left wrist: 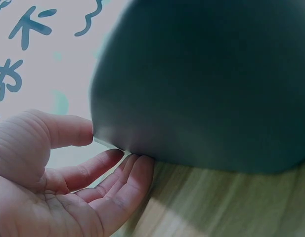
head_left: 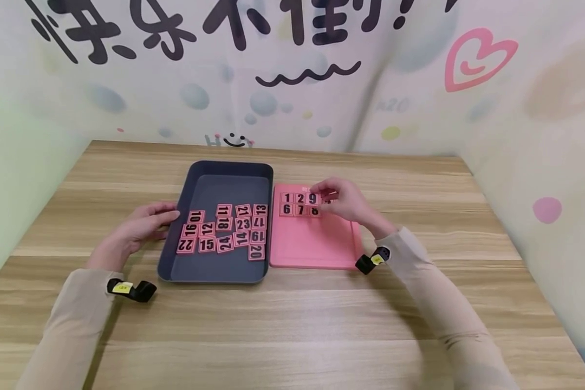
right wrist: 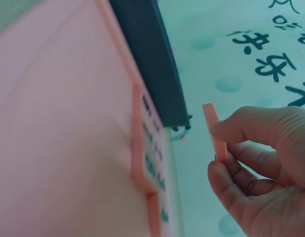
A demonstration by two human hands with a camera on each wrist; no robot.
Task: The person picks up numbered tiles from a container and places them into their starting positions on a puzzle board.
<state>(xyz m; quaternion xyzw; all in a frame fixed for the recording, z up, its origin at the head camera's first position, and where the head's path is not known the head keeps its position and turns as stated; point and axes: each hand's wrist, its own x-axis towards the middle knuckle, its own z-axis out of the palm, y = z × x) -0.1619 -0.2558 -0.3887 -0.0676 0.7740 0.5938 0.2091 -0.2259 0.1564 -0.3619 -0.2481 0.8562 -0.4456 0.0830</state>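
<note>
My right hand [head_left: 343,201] pinches a pink tile numbered 9 [head_left: 312,199] between thumb and fingers, over the upper part of a pink board [head_left: 312,244]. In the right wrist view the tile [right wrist: 215,132] shows edge-on, clear of the board. Tiles 1, 2, 6, 7 and 8 sit in rows at the board's upper left; a tile under the right hand is mostly hidden. My left hand [head_left: 143,225] holds the left rim of a dark blue-grey tray [head_left: 229,189], its thumb at the rim and its fingertips against the outer wall.
Several loose numbered tiles [head_left: 224,223] lie at different angles in the tray's lower half. Tray and board stand side by side on a wooden table [head_left: 283,330]. A printed wall [head_left: 297,119] rises behind the table. Each wrist wears a black strap with a camera.
</note>
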